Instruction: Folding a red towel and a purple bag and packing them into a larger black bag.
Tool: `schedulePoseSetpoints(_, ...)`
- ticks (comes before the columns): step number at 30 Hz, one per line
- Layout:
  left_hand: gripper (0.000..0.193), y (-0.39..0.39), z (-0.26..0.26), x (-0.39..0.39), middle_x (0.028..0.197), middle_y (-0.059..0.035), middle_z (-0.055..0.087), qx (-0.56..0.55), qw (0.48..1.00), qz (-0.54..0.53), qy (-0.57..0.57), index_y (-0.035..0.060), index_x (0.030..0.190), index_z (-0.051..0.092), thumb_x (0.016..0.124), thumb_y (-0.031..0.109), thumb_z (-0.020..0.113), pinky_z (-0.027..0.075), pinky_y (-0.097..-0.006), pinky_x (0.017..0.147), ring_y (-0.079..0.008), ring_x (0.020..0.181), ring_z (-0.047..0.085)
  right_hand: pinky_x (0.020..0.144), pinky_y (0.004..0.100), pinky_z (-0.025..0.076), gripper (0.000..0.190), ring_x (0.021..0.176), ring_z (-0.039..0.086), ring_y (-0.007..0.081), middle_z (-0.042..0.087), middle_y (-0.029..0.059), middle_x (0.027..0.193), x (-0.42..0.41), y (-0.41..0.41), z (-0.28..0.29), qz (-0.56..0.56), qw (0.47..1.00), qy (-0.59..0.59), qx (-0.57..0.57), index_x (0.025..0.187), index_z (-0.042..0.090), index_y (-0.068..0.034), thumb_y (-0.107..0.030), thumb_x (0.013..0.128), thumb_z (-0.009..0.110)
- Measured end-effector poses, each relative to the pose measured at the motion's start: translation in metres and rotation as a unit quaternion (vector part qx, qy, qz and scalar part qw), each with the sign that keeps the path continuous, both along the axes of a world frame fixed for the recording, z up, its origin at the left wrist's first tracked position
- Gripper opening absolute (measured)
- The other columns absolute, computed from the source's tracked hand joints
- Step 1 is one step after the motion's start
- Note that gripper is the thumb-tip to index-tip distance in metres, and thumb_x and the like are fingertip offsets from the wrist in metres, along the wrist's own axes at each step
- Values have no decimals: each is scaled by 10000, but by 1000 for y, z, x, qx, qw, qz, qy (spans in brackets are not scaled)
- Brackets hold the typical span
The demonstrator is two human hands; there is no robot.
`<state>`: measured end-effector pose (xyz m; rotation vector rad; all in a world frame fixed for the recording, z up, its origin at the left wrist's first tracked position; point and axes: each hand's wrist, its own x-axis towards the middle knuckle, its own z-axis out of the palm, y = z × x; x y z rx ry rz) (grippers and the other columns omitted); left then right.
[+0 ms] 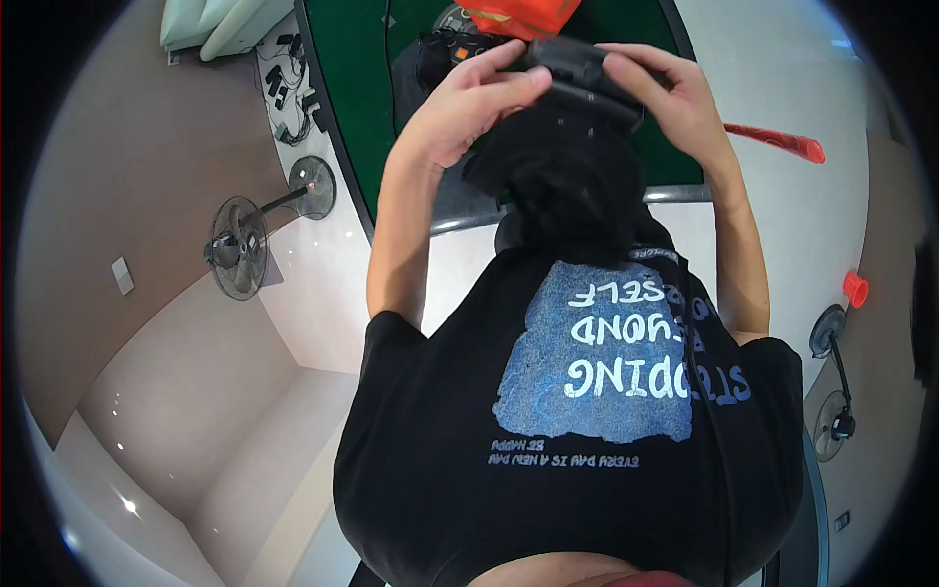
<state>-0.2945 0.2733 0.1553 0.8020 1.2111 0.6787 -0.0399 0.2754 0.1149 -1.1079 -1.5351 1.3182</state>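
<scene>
Both my hands hold a black object (587, 77), blurred, perhaps a folding umbrella or a strapped device; its exact kind cannot be told. My left hand (488, 92), at the picture's left, has thumb and fingers on its left end. At its right end, my right hand (671, 92) grips with thumb and fingers. Black fabric (572, 183) hangs below the object, in front of my black T-shirt (440, 455). Beyond the hands, an orange-red bag (521, 15) lies on a green-topped table (352, 66), with a dark bag (434, 62) beside my left hand.
A standing fan (238, 249) is on the floor at left, near cables and black adapters (282, 84). At right are a red long object (777, 141), a red bucket-like container (855, 289) and another fan (832, 425). A pale sofa (220, 26) stands at upper left.
</scene>
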Motion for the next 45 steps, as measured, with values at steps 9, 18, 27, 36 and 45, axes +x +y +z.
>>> schedulePoseSetpoints(9,547,-3,2,7,1170,-57,710,59,987,-145,-36,-31,1410,573,962,246,719,471,-245,981,-95,1031,645,542,187,371,433,641,508,-10,626,-69,747,-3,9,-9,9,982,116,-152,914,762,-1,-400,1024,635)
schedulePoseSetpoints(18,507,4,-17,-9,1046,-11,694,29,988,-149,-35,-30,1300,617,957,326,733,481,-237,940,-91,977,642,848,248,524,525,985,661,97,726,62,1107,18,18,-24,141,963,208,-96,1234,663,3,-416,928,746)
schedulePoseSetpoints(27,538,38,-41,-9,1118,-15,715,65,943,-322,-55,1,1354,625,972,375,692,460,-260,959,-99,1010,637,981,320,514,746,1105,668,221,685,132,1196,34,68,-29,357,900,250,-15,1206,690,20,-429,667,944)
schedulePoseSetpoints(36,375,28,-97,-3,1020,-34,711,67,920,-305,-236,9,1153,713,844,193,820,520,-274,894,-130,937,670,925,374,494,683,1029,629,256,706,127,1082,-21,73,-6,509,836,206,-10,1110,770,-17,-439,609,966)
schedulePoseSetpoints(45,745,-2,-93,-6,1191,-62,695,28,913,-252,-318,-25,1344,608,708,203,921,504,-263,933,-137,1066,643,1112,445,379,418,1289,509,329,502,199,1433,-10,53,31,521,849,77,37,1255,734,-74,-219,865,773)
